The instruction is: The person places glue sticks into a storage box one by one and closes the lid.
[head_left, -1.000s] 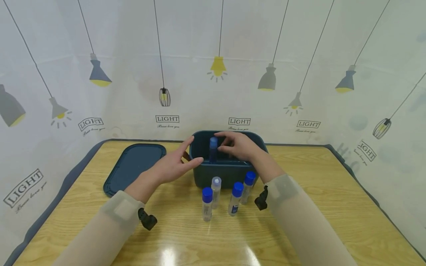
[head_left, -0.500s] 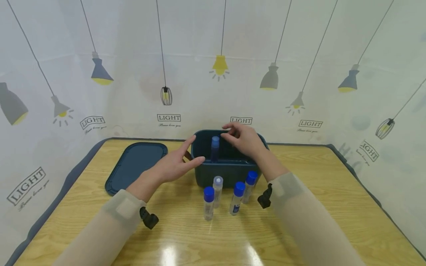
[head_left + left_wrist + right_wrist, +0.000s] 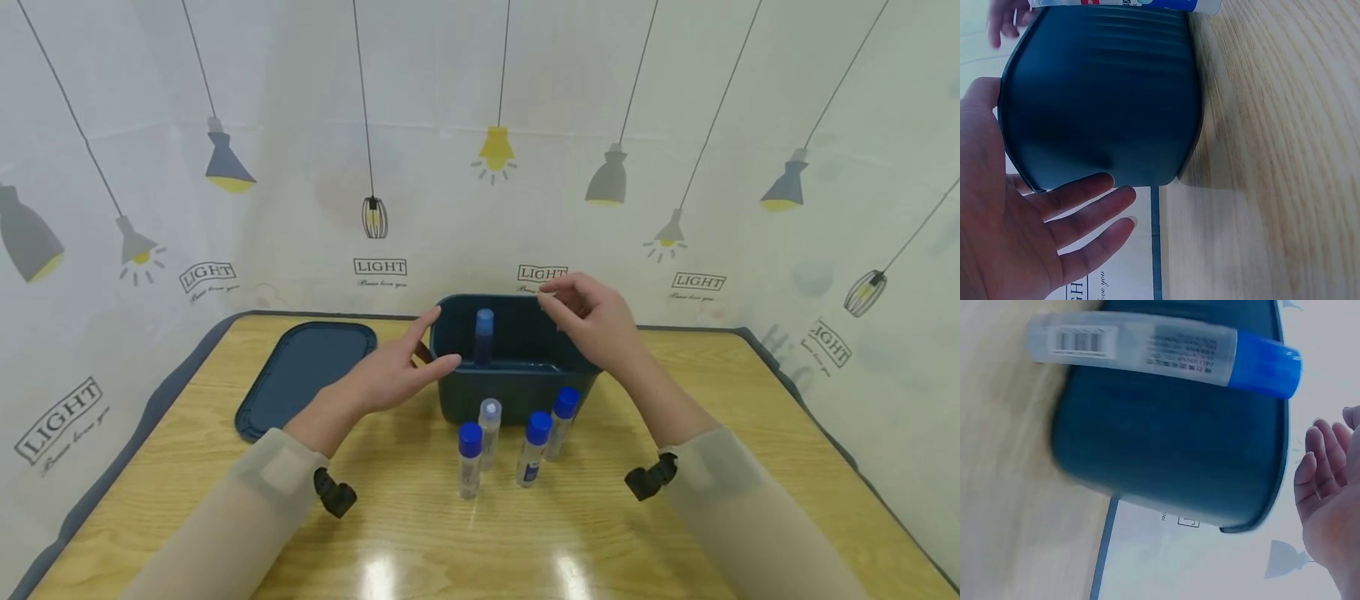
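Observation:
A dark teal plastic bin [image 3: 517, 396] stands on the wooden table. My left hand [image 3: 393, 371] rests at the bin's left end, thumb at the front rim and the other fingers extended along the side. My right hand [image 3: 596, 321] hovers over the bin's right end, fingers loosely bent with nothing between them. Inside the bin a slim see-through glue bottle [image 3: 484, 337] stands upright near the left. Before the bin stand several clear glue bottles: blue-capped ones [image 3: 469, 458] [image 3: 532, 450] [image 3: 561, 423] and one with a clear top [image 3: 489, 433].
The bin's flat teal lid [image 3: 307, 379] lies on the table to the left. Behind the table [image 3: 480, 550] hangs a pale curtain [image 3: 435, 167] printed with lamps, close behind the bin.
My right hand has moved away from the glue bottle in the bin, up and to the right, over the bin's right end. My left hand and the bottles stay in place.

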Demonstrator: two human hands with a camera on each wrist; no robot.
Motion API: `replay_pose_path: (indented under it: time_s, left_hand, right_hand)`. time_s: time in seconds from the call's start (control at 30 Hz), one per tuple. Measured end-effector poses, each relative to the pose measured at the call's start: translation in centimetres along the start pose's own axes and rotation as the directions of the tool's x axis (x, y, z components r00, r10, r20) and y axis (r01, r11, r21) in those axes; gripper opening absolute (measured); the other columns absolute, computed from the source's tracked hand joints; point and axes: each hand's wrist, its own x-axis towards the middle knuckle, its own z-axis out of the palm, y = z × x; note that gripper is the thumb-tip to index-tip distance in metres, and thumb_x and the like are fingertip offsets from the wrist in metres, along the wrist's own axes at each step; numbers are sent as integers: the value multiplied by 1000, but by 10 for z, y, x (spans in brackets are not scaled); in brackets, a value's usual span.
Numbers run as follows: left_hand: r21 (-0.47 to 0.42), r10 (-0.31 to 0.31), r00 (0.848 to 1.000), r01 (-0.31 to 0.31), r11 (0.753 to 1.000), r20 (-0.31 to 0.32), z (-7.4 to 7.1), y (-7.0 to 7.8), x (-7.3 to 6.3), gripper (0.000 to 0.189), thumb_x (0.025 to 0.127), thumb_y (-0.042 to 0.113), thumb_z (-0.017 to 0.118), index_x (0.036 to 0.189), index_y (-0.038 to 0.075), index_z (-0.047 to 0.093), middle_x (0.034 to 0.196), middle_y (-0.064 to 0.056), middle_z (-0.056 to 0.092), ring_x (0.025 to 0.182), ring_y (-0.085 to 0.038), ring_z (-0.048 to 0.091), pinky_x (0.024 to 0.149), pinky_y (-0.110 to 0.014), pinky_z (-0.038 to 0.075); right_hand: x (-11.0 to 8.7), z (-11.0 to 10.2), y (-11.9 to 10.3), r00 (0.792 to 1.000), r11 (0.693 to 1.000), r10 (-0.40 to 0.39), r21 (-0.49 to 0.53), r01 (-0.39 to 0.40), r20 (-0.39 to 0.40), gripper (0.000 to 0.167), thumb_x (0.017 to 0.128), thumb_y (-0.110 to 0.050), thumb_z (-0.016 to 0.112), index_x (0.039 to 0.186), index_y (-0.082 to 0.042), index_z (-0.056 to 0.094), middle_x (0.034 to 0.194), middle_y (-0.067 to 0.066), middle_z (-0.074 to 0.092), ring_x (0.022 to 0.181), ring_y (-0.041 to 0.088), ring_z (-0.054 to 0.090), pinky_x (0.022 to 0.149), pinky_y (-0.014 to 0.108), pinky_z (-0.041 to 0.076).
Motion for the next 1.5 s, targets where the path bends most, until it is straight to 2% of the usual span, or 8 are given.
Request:
replay_pose_path:
  time_s: [0.13,0.27,0.5,0.6,0.77,0.93,1.23,1.5]
  left_hand:
    - [-2,-5,1000,5,1000,-1,0,0,-1,99,100,84,50,177,44,1,156,-14,60,129,-34,68,104,-58,56]
    - [-4,-14,1000,14,1000,0,0,0,-1,100,100,85,50,176,45,1,155,-15,61,129,-34,68,104,-58,56]
    - [-8,-9,1000,9,1000,1,1,0,-1,99,100,84,51,176,45,1,154,-15,62,128,-34,68,103,-58,56]
    - [-8,-7,1000,7,1000,0,1,0,0,99,100,84,51,177,45,1,153,-15,62,127,-34,68,103,-58,56]
    - [-11,-3,1000,3,1000,-4,1,-1,0,99,100,84,51,176,45,1,156,-15,61,128,-35,68,105,-59,55]
    - [-15,-3,1000,3,1000,-6,2,-1,0,99,100,84,52,176,46,1,155,-14,61,129,-35,67,106,-60,54]
    - [-12,-1,1000,1,1000,-6,3,-2,0,99,100,84,51,176,46,1,153,-14,62,126,-33,68,104,-58,55]
    - [-17,-3,1000,2,1000,-7,3,-3,1,99,100,84,51,176,46,1,152,-14,62,124,-32,68,103,-58,55]
  right_hand:
    - [-26,-9,-4,1000,1000,-1,12,1,1,19,109,-21,71,124,-10,76,101,13,78,80,20,70,73,23,57]
    - [-51,-18,-5,1000,1000,14,2,-14,20,14,109,-20,72,119,-12,76,98,10,75,77,17,66,70,24,56]
    - [-87,-24,1,994,999,35,-36,-32,99,10,107,-20,75,115,-16,78,91,5,74,71,14,61,63,27,52]
    - [-96,-22,5,989,998,33,-51,-25,146,14,106,-20,76,119,-15,78,98,-1,75,75,12,63,66,27,55]
    - [-105,-20,8,977,999,42,-30,-37,208,22,105,-19,78,126,-14,77,113,1,77,81,10,66,71,27,58]
    - [-109,-17,12,969,998,62,-35,-56,238,27,104,-18,79,130,-15,76,110,2,75,79,9,66,68,27,58]
    - [-117,-5,19,970,996,92,-11,-92,227,33,102,-16,81,132,-15,69,117,5,73,80,9,68,66,28,58]
    - [-117,2,19,970,994,107,-30,-103,219,33,101,-12,81,129,-12,64,109,5,74,81,9,69,68,27,58]
